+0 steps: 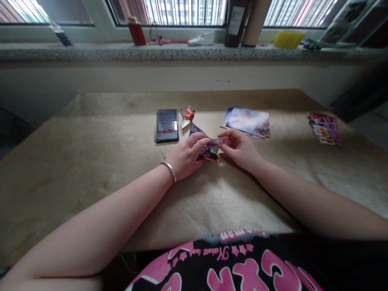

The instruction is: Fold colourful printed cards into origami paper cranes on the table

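Both hands meet over a folded piece of printed paper (208, 150) lying on the beige cloth-covered table (91, 161). My left hand (188, 154), a silver bangle on its wrist, curls its fingers over the paper's left side. My right hand (239, 148) pinches the paper's upper right edge between thumb and fingertips. Just behind the hands sits a small finished fold of red and white paper (188, 115).
A dark phone (166, 125) lies flat left of the small fold. A stack of printed sheets (247, 122) rests behind my right hand, and another pile (325, 128) lies far right. The windowsill (182, 51) carries a red cup, bottles and a yellow item.
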The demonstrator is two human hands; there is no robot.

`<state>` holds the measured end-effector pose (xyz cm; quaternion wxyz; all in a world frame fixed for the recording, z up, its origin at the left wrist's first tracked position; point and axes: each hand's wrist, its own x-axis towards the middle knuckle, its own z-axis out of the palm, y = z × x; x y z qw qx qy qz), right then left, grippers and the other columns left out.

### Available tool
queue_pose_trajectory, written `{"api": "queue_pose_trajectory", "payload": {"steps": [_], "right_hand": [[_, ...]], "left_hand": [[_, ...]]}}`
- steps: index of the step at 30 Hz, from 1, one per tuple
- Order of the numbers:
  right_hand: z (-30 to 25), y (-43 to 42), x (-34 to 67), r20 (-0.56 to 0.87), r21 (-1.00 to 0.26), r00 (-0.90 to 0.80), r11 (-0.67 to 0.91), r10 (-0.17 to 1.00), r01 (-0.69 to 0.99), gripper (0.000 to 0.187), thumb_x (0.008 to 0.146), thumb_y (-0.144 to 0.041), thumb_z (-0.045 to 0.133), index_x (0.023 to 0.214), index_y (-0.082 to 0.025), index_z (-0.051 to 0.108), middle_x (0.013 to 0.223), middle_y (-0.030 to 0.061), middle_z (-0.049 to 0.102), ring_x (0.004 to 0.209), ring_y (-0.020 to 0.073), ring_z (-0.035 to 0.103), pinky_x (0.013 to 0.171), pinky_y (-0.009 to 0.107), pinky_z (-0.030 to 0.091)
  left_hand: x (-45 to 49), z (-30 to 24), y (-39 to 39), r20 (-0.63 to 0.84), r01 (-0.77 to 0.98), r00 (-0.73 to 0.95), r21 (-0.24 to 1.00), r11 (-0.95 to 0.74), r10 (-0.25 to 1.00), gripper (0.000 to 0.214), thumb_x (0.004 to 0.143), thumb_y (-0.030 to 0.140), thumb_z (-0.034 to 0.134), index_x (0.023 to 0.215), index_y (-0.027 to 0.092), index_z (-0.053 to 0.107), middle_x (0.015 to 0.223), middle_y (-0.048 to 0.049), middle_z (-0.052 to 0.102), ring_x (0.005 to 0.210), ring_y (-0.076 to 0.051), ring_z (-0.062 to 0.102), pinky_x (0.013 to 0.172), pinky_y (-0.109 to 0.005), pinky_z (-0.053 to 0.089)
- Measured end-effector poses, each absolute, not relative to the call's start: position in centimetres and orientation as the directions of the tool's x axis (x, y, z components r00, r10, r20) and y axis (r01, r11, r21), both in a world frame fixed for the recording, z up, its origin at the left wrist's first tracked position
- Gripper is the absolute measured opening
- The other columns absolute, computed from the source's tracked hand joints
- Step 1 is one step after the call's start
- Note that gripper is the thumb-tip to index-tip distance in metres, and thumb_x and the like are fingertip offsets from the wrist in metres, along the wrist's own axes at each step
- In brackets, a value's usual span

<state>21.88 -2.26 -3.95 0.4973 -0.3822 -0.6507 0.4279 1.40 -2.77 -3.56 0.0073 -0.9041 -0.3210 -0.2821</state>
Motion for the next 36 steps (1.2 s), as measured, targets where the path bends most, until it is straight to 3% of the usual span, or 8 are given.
{"api": "queue_pose_trajectory", "payload": {"steps": [2,5,12,20,24,29,36], "right_hand": [[-4.0,-2.4,21.9,0.343,-0.925,-0.236,0.37,0.909,0.08,0.03,0.073,-0.041,0.071,0.09,-0.021,0.055,0.074,-0.002,0.06,0.063,0.0097,0.059,0.058,0.024,0.052],[-4.0,-2.5,21.9,0.365,-0.915,-0.261,0.396,0.894,0.076,0.03,0.074,-0.041,0.07,0.092,-0.022,0.056,0.075,-0.0018,0.061,0.067,0.011,0.063,0.061,0.025,0.053],[-4.0,-2.9,22.1,0.424,-0.878,-0.328,0.472,0.844,0.079,0.024,0.077,-0.031,0.068,0.096,-0.022,0.057,0.082,0.0003,0.066,0.078,0.013,0.066,0.071,0.029,0.057],[-3.2,-3.7,21.9,0.462,-0.83,-0.327,0.532,0.824,0.169,0.016,0.078,-0.031,0.066,0.091,-0.022,0.061,0.084,0.0012,0.067,0.077,0.013,0.064,0.073,0.03,0.057],[-2.9,-4.0,22.0,0.476,-0.815,-0.34,0.552,0.811,0.177,0.014,0.082,-0.027,0.061,0.094,-0.022,0.06,0.089,0.0022,0.065,0.082,0.0137,0.063,0.075,0.031,0.057],[-2.7,-3.9,22.3,0.519,-0.752,-0.402,0.627,0.754,0.205,0.02,0.081,-0.024,0.06,0.101,-0.023,0.058,0.101,0.0042,0.062,0.097,0.0173,0.059,0.079,0.033,0.056],[-2.6,-3.8,21.8,0.586,-0.617,-0.4,0.708,0.705,0.344,0.022,0.075,-0.021,0.066,0.096,-0.023,0.058,0.098,0.0045,0.063,0.092,0.0172,0.059,0.07,0.03,0.054]], "left_hand": [[1.3,-3.8,-2.6,0.573,0.572,0.6,0.179,-0.8,0.558,0.064,0.075,0.021,0.065,0.131,0.018,0.035,0.131,-0.0135,0.04,0.116,-0.025,0.049,0.095,-0.039,0.049],[1.3,-3.9,-2.5,0.61,0.583,0.583,0.145,-0.799,0.537,0.069,0.074,0.02,0.066,0.135,0.019,0.033,0.134,-0.0146,0.036,0.122,-0.028,0.043,0.1,-0.042,0.045],[1.1,-3.4,-2.5,0.668,0.639,0.544,0.063,-0.767,0.508,0.039,0.076,0.028,0.067,0.113,0.023,0.056,0.126,-0.0076,0.052,0.122,-0.028,0.043,0.103,-0.047,0.039],[1.2,-2.9,-2.6,0.655,0.63,0.546,0.089,-0.771,0.522,0.014,0.081,0.028,0.062,0.095,0.024,0.062,0.102,0.0013,0.068,0.115,-0.023,0.051,0.111,-0.049,0.025],[1.1,-2.7,-2.7,0.668,0.6,0.535,0.131,-0.789,0.517,0.008,0.083,0.028,0.06,0.089,0.024,0.063,0.094,0.0013,0.069,0.106,-0.02,0.057,0.108,-0.048,0.028],[1.2,-2.6,-2.5,0.704,0.535,0.484,0.233,-0.812,0.52,0.006,0.083,0.026,0.06,0.083,0.02,0.063,0.089,-0.0028,0.069,0.092,-0.018,0.061,0.089,-0.037,0.045],[1.5,-2.5,-2.8,0.714,0.377,0.391,0.452,-0.808,0.581,0.002,0.083,0.02,0.06,0.082,0.019,0.061,0.086,-0.0024,0.067,0.082,-0.013,0.061,0.078,-0.028,0.048]]}}
